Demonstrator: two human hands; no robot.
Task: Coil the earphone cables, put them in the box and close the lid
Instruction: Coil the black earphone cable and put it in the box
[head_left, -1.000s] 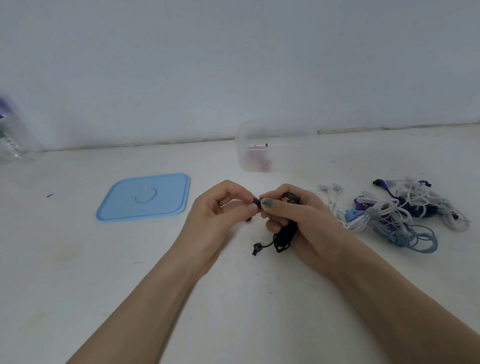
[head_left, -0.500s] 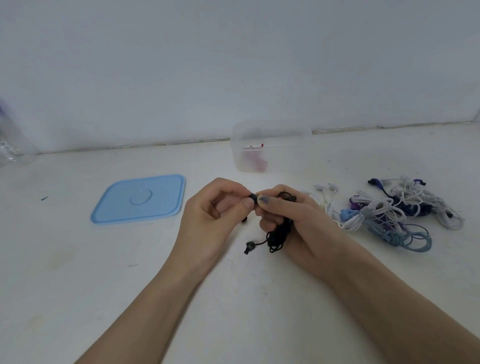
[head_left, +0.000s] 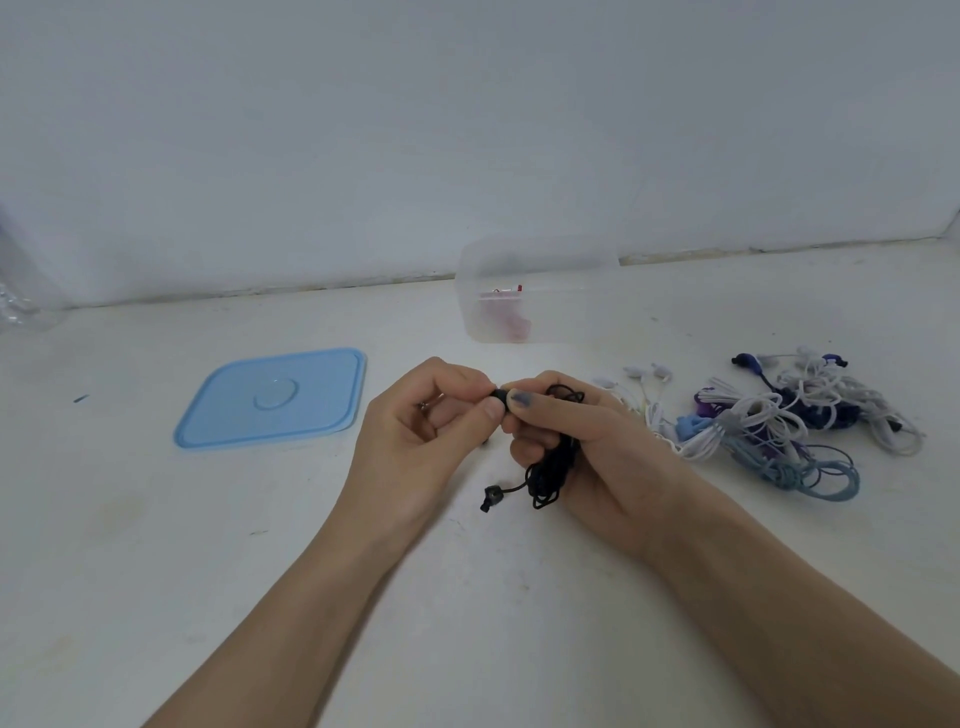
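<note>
Head view shows two bare hands that meet above a white surface (head_left: 156, 545), in the middle of the picture. The left hand (head_left: 431, 431) has its fingers curled, and its thumb and forefinger pinch a small black earbud (head_left: 500, 399) at the top of a black earphone cable (head_left: 551, 467). The right hand (head_left: 587, 441) is touching this same earbud with its thumb, whose nail is painted blue-grey, and its other fingers are curled round the bundle of the black cable. The bundle hangs down out of the right hand in loose loops, and one short end with a second black earbud (head_left: 491, 496) sticks out to the lower left, just above the surface.

Behind the hands, near the wall (head_left: 467, 130), a clear plastic box (head_left: 537, 291) stands open, and something pink and red lies inside it. The light blue lid (head_left: 272, 397) lies flat on the surface, to the left of the hands and well apart from the box. To the right of the right hand lies a heap of other earphone cables (head_left: 769, 426), white, blue and purple, partly tangled and partly in loops. At the far left edge a clear plastic object (head_left: 15, 291) shows only partly.
</note>
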